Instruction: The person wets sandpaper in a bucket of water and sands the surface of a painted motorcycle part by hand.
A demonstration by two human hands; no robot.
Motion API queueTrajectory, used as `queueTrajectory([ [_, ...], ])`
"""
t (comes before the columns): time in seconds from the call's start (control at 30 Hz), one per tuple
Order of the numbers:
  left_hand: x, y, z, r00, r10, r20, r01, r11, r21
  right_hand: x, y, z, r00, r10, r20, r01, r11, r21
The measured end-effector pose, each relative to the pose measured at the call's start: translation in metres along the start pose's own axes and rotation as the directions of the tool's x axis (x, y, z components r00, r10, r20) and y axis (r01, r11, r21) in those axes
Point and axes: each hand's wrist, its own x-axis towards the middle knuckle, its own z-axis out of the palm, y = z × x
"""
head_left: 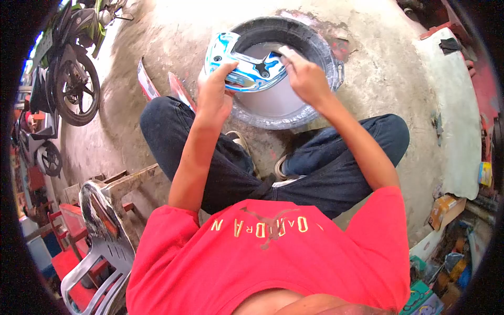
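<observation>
My left hand (214,97) is closed on the near left part of a curved blue-and-white plastic panel (244,73), which looks like a motorcycle fairing piece. Its thumb lies over the face, while the other fingers are mostly hidden beneath. At the panel's right tip, the fingers of my right hand (308,81) are pressed together around a small pale flat piece (286,51), whose kind I cannot make out. The panel is held above a round dark basin (328,58) with cloudy greyish water (278,102) inside.
Two red-and-white panel pieces (180,90) lie on the concrete floor, left of the basin. Motorcycles (76,86) stand farther left. A grey plastic chair (105,241) is at lower left. To the right are a pale sheet (459,121), a cardboard box (445,211) and clutter.
</observation>
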Motion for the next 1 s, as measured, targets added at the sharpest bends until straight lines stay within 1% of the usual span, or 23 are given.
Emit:
queueTrajectory([
  [0.03,0.003,0.0,-0.002,1.0,0.008,0.011,-0.008,1.0,-0.009,-0.005,-0.002,0.011,0.959,-0.254,-0.125,0.248,0.967,-0.06],
  [0.07,0.005,-0.002,-0.005,1.0,0.014,0.015,-0.013,1.0,-0.019,-0.014,-0.005,0.016,0.929,-0.353,-0.114,0.348,0.935,-0.06],
  [0.13,0.004,-0.004,-0.006,1.0,0.03,0.001,-0.03,0.998,-0.047,-0.032,-0.04,0.01,0.841,-0.533,-0.09,0.531,0.846,-0.048],
  [0.17,0.002,-0.004,-0.003,0.999,0.043,-0.017,-0.044,0.997,-0.064,-0.031,-0.041,0.007,0.825,-0.56,-0.077,0.56,0.828,-0.013],
  [0.2,-0.002,-0.004,0.0,0.998,0.054,-0.035,-0.057,0.995,-0.079,-0.026,-0.034,0.008,0.873,-0.479,-0.096,0.483,0.875,0.029],
  [0.27,-0.009,-0.002,0.011,0.995,0.077,-0.069,-0.079,0.996,-0.036,-0.012,-0.015,0.009,0.943,-0.307,-0.124,0.321,0.941,0.107],
  [0.3,-0.012,-0.001,0.015,0.992,0.091,-0.082,-0.093,0.995,-0.02,-0.01,-0.016,0.007,0.963,-0.244,-0.118,0.253,0.965,0.071],
  [0.4,-0.012,-0.001,0.022,0.989,0.075,-0.127,-0.087,0.992,-0.088,-0.03,-0.035,0.014,0.89,-0.437,-0.13,0.437,0.899,-0.033],
  [0.43,-0.005,-0.008,0.012,0.994,0.058,-0.093,-0.064,0.996,-0.067,-0.037,-0.047,0.013,0.863,-0.493,-0.111,0.496,0.868,0.002],
  [0.53,-0.006,-0.015,0.009,0.991,0.038,-0.129,-0.04,0.999,-0.014,-0.02,-0.028,0.01,0.826,-0.555,-0.098,0.555,0.831,-0.033],
  [0.57,-0.008,-0.014,0.013,0.994,0.032,-0.105,-0.035,0.999,-0.027,-0.01,-0.018,0.009,0.872,-0.471,-0.136,0.473,0.881,-0.022],
  [0.6,-0.012,-0.011,0.018,0.994,0.017,-0.112,-0.02,0.999,-0.033,-0.002,-0.02,0.001,0.931,-0.338,-0.14,0.349,0.935,0.068],
  [0.67,-0.022,-0.006,0.03,0.993,-0.009,-0.121,0.003,0.999,-0.047,-0.005,-0.01,0.01,0.916,-0.379,-0.133,0.385,0.922,0.026],
  [0.7,-0.024,-0.004,0.033,0.992,-0.008,-0.129,0.005,1.0,-0.023,-0.013,-0.02,0.011,0.879,-0.46,-0.124,0.463,0.886,-0.003],
  [0.73,-0.023,-0.003,0.031,0.995,-0.006,-0.096,0.002,0.999,-0.042,-0.028,-0.035,0.013,0.836,-0.538,-0.107,0.539,0.842,-0.026],
  [0.77,-0.022,-0.006,0.026,0.998,-0.007,-0.064,0.003,0.998,-0.058,-0.035,-0.044,0.012,0.779,-0.624,-0.056,0.625,0.781,-0.016],
  [0.83,-0.022,-0.009,0.023,1.0,-0.001,-0.031,-0.001,0.997,-0.077,-0.029,-0.041,0.007,0.771,-0.635,-0.041,0.635,0.772,-0.014],
  [0.87,-0.023,-0.01,0.023,0.999,-0.028,-0.017,0.027,0.998,-0.053,-0.024,-0.037,0.005,0.77,-0.637,-0.037,0.637,0.77,-0.014],
  [0.9,-0.024,-0.009,0.025,0.999,-0.053,-0.004,0.053,0.998,-0.031,-0.015,-0.03,0.005,0.843,-0.535,-0.051,0.534,0.845,-0.032],
  [0.93,-0.025,-0.007,0.027,0.997,-0.076,0.009,0.076,0.997,-0.012,-0.008,-0.024,0.001,0.881,-0.466,-0.078,0.465,0.885,-0.035],
  [0.97,-0.029,-0.003,0.03,0.993,-0.115,0.029,0.114,0.993,0.035,-0.009,-0.023,0.0,0.862,-0.498,-0.089,0.496,0.867,-0.052],
  [1.0,-0.029,-0.003,0.029,0.994,-0.104,0.032,0.102,0.993,0.056,-0.01,-0.023,0.0,0.842,-0.53,-0.102,0.526,0.848,-0.071],
])
